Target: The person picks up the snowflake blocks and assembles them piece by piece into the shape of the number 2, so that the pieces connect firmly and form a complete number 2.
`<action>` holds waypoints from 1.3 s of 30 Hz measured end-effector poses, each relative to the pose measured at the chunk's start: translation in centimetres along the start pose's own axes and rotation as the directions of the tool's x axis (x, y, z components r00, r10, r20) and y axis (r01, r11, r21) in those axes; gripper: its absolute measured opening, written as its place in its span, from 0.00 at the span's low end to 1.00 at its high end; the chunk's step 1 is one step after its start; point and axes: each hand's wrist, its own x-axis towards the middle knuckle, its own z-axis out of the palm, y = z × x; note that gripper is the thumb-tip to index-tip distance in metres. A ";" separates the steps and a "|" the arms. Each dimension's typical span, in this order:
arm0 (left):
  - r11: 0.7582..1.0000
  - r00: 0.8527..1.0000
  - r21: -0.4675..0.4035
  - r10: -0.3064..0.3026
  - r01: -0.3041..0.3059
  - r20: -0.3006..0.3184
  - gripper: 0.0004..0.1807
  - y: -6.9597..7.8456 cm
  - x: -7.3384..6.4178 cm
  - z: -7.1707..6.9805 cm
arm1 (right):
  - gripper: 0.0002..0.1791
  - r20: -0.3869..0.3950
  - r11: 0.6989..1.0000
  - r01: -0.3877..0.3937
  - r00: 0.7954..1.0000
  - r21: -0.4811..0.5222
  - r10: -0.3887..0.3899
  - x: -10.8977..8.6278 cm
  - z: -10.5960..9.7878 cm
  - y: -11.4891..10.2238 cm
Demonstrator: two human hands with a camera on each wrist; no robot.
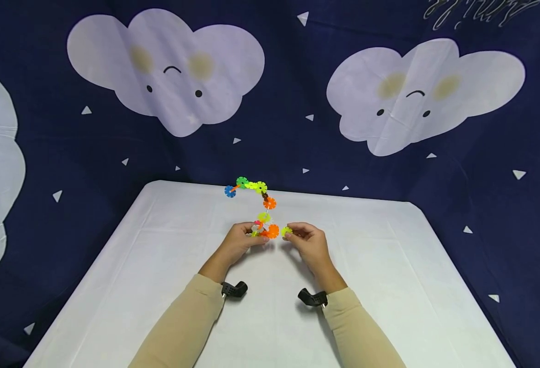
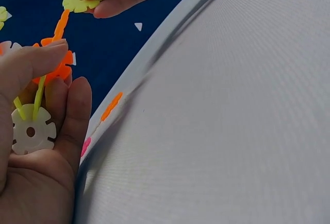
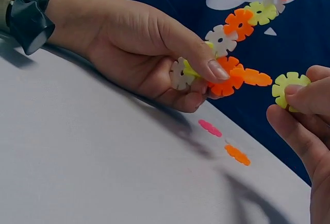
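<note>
A chain of interlocking flower-shaped plastic discs (image 1: 270,203) in orange, yellow, white, green and blue curves up and away from my left hand (image 1: 239,241). The left thumb and fingers pinch its near end at an orange disc (image 3: 225,78), with a white disc (image 2: 32,131) lying over the curled fingers. Another orange disc (image 3: 252,76) sticks out edge-on toward the right. Between right thumb and fingers, my right hand (image 1: 312,244) pinches a single yellow-green disc (image 3: 289,90), very close to that orange disc's tip. The left hand's fingers hide part of the chain.
Pink (image 3: 210,127) and orange (image 3: 237,155) discs lie on the white-covered table (image 1: 159,296) below the hands. Behind the table hangs a dark blue cloth (image 1: 279,87) with clouds and triangles. Black wrist-worn devices (image 1: 235,290) sit at both sleeve cuffs.
</note>
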 end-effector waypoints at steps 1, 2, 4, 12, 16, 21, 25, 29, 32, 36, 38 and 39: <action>1.000 1.000 -0.004 0.001 -0.001 0.006 0.11 0.0 0.0 0.0 | 0.14 0.001 1.000 0.008 1.000 -0.005 -0.008 -0.1 0.0 -0.1; 1.000 1.000 -0.006 0.003 -0.003 0.012 0.11 0.0 0.1 0.0 | 0.14 0.002 1.000 0.013 1.000 -0.011 -0.013 -0.1 0.1 -0.1; 1.000 1.000 -0.010 0.003 -0.003 0.020 0.11 0.0 0.0 0.1 | 0.13 0.003 0.999 0.025 1.000 -0.024 -0.025 -0.2 0.2 -0.2; 1.000 1.000 -0.005 0.004 -0.004 0.027 0.11 -0.1 0.1 0.3 | 0.12 0.030 0.992 0.124 0.992 -0.019 -0.123 -0.2 0.3 -0.1; 1.000 1.000 -0.005 0.006 -0.006 0.030 0.11 0.1 0.1 0.4 | 0.12 0.042 0.987 0.160 0.986 -0.028 -0.159 -0.2 0.3 0.2; 1.000 0.999 0.019 0.014 -0.014 0.034 0.11 0.1 0.2 0.4 | 0.12 0.006 0.978 0.186 0.983 -0.099 -0.186 -0.3 0.8 0.2; 0.999 0.999 0.051 0.016 -0.018 0.038 0.12 0.1 0.2 0.3 | 0.10 -0.007 0.962 0.203 0.978 -0.182 -0.207 -0.6 1.6 -0.8; 0.995 0.999 0.100 0.021 -0.025 0.042 0.13 0.0 0.1 0.3 | 0.09 -0.004 0.959 0.208 0.977 -0.192 -0.213 -1.1 2.3 -2.3; 0.992 0.998 0.118 0.033 -0.039 0.053 0.14 -0.1 0.1 0.3 | 0.09 0.001 0.962 0.208 0.977 -0.176 -0.212 -1.4 2.4 -2.9; 0.989 0.997 0.135 0.046 -0.053 0.054 0.17 -0.2 -0.1 0.4 | 0.09 0.019 0.961 0.216 0.976 -0.173 -0.216 -1.4 2.4 -3.0; 0.985 0.998 0.161 0.050 -0.057 0.050 0.17 -0.1 -0.2 0.4 | 0.10 0.028 0.948 0.240 0.971 -0.208 -0.239 -1.5 2.4 -3.0; 0.983 0.997 0.173 0.052 -0.060 0.048 0.17 -0.1 -0.2 0.4 | 0.10 0.031 0.939 0.256 0.966 -0.231 -0.255 -1.5 2.4 -3.0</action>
